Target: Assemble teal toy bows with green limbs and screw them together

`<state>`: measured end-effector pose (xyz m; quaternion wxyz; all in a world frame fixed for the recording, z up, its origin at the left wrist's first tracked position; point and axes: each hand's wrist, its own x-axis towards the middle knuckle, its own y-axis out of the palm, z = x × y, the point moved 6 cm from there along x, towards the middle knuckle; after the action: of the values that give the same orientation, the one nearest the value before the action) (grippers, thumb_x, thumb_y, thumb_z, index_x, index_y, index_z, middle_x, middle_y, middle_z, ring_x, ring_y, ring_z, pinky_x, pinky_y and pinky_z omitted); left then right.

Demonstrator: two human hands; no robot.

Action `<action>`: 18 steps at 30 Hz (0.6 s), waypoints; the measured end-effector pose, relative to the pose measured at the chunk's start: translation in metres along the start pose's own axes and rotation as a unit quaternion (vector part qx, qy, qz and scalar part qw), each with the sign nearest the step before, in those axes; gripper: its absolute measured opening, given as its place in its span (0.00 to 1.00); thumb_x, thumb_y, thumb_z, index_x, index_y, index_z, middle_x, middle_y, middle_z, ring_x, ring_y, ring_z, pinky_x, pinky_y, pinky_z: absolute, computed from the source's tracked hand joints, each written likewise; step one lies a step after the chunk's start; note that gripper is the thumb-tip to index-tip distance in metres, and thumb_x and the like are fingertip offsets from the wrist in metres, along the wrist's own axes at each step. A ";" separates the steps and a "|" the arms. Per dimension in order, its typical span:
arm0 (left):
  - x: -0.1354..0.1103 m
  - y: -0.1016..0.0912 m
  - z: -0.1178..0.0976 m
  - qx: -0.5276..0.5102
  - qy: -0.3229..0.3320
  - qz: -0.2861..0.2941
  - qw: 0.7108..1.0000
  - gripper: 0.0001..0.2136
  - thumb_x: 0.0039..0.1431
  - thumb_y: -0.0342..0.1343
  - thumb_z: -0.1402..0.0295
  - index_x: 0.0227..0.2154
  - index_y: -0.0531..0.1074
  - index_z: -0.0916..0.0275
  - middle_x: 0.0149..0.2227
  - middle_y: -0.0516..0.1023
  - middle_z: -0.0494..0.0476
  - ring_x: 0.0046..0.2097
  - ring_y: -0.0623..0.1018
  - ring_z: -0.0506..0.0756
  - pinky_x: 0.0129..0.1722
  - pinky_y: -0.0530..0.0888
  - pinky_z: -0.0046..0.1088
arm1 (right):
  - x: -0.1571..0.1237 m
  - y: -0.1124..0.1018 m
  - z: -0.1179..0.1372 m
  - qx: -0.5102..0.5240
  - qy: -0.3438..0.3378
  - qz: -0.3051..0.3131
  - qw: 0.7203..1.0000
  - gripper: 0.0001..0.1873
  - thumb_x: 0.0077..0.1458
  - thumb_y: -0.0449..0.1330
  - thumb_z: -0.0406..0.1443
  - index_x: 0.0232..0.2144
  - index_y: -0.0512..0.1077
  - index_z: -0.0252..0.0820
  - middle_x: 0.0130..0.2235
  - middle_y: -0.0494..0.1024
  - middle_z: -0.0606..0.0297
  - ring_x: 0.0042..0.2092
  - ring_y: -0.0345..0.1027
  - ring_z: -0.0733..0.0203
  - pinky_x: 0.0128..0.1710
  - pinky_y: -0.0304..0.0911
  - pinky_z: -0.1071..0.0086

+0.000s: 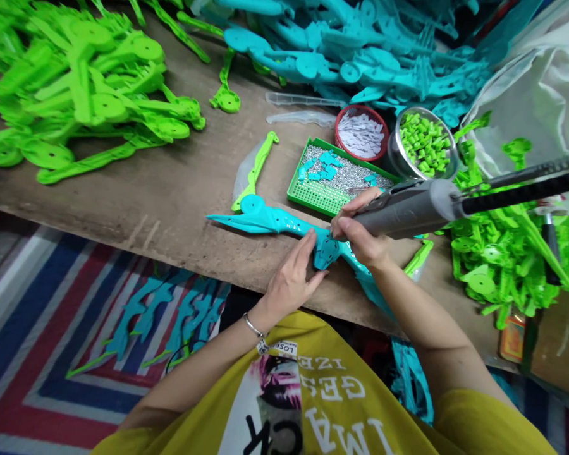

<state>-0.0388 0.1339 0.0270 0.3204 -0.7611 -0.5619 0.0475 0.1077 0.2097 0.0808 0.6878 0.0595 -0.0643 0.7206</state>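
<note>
My left hand [293, 275], loosely spread, seemingly braced the long turquoise plastic part [325, 253] while my right hand [363, 242] gripped the grey cylindrical tool [405, 208].

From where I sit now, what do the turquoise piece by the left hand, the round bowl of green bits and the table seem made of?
Turquoise piece: probably hard plastic, glossy, with a moulded shape and bright highlights.
Bowl: likely polished metal, from its silvery, reflective rim.
Table: perhaps wood or board; its brown top looks dull and scuffed, but that's uncertain.
</note>
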 end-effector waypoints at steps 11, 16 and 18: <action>0.001 -0.002 -0.003 0.005 0.007 -0.005 1.000 0.29 0.65 0.60 0.67 0.66 0.60 0.61 0.70 0.61 0.70 0.68 0.68 0.63 0.66 0.71 0.44 | 0.021 0.002 0.004 0.046 -0.056 0.113 0.991 0.17 0.49 0.70 0.44 0.34 0.69 0.46 0.21 0.70 0.73 0.22 0.66 0.64 0.23 0.66 0.68; -0.003 0.000 -0.008 0.002 0.040 0.029 0.999 0.31 0.65 0.59 0.67 0.68 0.57 0.62 0.70 0.60 0.70 0.68 0.67 0.63 0.65 0.72 0.43 | 0.047 -0.023 0.023 0.089 -0.162 -0.097 0.978 0.13 0.52 0.67 0.42 0.38 0.69 0.49 0.19 0.67 0.76 0.19 0.64 0.65 0.23 0.65 0.67; -0.005 0.002 -0.012 0.008 0.052 0.064 0.997 0.31 0.65 0.59 0.68 0.68 0.57 0.62 0.70 0.60 0.68 0.67 0.69 0.63 0.63 0.74 0.42 | 0.053 -0.027 0.015 0.066 -0.163 -0.137 0.975 0.12 0.52 0.67 0.42 0.37 0.70 0.49 0.20 0.67 0.76 0.20 0.64 0.64 0.25 0.65 0.66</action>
<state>-0.0339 0.1244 0.0340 0.3516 -0.7946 -0.4939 0.0327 0.1325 0.2605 0.1052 0.7549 0.2297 -0.1195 0.6025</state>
